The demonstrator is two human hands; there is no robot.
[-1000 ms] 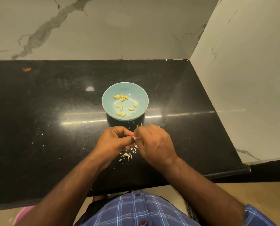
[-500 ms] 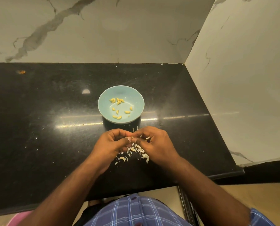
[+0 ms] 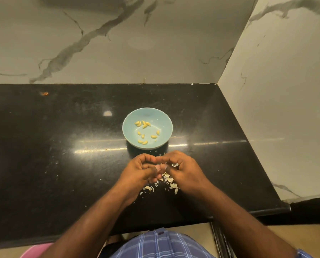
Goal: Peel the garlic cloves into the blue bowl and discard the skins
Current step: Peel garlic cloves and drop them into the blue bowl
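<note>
Centre of the frame, the blue bowl (image 3: 147,127) sits on the black counter (image 3: 62,164), and inside it lie roughly ten peeled yellow cloves (image 3: 145,125) scattered across the bottom, a small cluster toward the upper left of the bowl and a looser ring below. Just below the bowl, both hands meet: the left hand (image 3: 136,172) and the right hand (image 3: 186,172) are pressed together fingertip to fingertip, fingers curled, pinching a small pale garlic clove (image 3: 158,167) between them; how much skin is on it is too small to tell. Under and between the wrists, a litter of papery white skins (image 3: 167,180) is spread on the counter, with a few flakes right at the near edge of the bowl. Upper left of the counter there is a small orange speck (image 3: 44,93). Grey-veined marble walls (image 3: 118,43) close off the top and right of the frame. At the bottom, a blue plaid shirt (image 3: 159,244), and a pink object (image 3: 35,251) at lower left.
</note>
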